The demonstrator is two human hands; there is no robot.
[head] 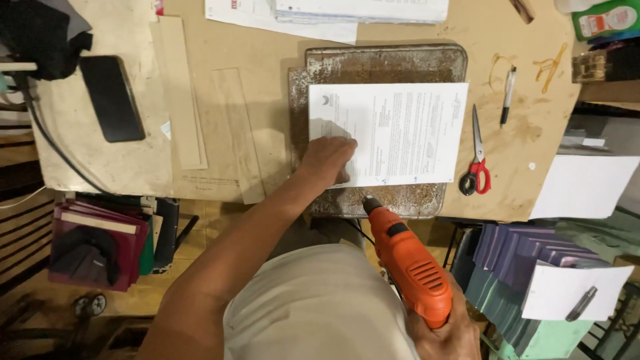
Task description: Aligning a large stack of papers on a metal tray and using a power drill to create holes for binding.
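My left hand (327,159) presses flat on the left part of a printed white sheet of paper (400,133) that lies on a rusty metal plate (373,67) on the worktable. An orange electric drill (407,263) is gripped at its handle by my right hand (447,333). The drill's dark chuck and bit point up at the paper's lower edge, just right of my left hand.
Red-handled scissors (477,167) and a pen (508,93) lie right of the plate. A black phone (112,97) rests at the left, beside pale strips (180,93). More papers (333,13) sit at the far edge. Stacked purple books (527,267) stand at lower right.
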